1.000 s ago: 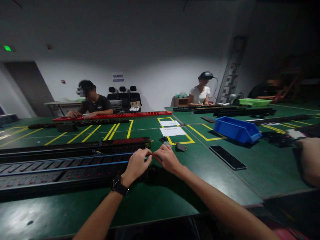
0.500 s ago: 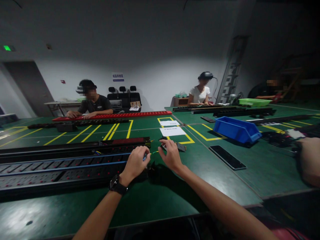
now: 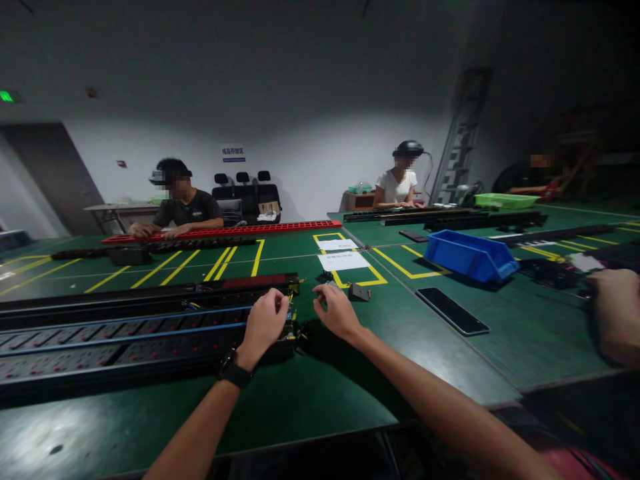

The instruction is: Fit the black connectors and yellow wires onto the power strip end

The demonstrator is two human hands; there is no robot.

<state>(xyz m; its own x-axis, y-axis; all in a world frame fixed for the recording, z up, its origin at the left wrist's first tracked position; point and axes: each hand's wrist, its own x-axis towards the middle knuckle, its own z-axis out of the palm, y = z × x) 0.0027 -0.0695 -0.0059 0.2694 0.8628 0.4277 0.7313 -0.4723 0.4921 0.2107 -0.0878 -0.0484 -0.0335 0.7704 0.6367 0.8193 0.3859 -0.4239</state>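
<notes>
A long black power strip [image 3: 170, 345], with rows of sockets and red dots, lies across the left of the table. Over its right end is my left hand [image 3: 266, 325], fingers curled and thumb bent in; what they hold, if anything, is hidden. Short coloured wires and metal ends [image 3: 291, 319] stick out beside that hand. My right hand [image 3: 337, 311] hovers just right of the strip's end, thumb and fingers apart with nothing visible between them. Beyond it sits a small dark block-shaped part [image 3: 359, 292], next to a small black piece [image 3: 326, 276].
A phone [image 3: 453, 311] and a blue bin [image 3: 470, 257] lie to the right. Paper labels [image 3: 344, 261] and yellow tape lines mark the green table. Another person's hand [image 3: 620, 317] is at the right edge. Co-workers sit opposite, one at a red rail [image 3: 280, 227].
The yellow-green wire seen between my hands no longer shows there. My left hand has shifted slightly left, uncovering the strip's end. The right hand's fingers have lowered a little. The view turned slightly.
</notes>
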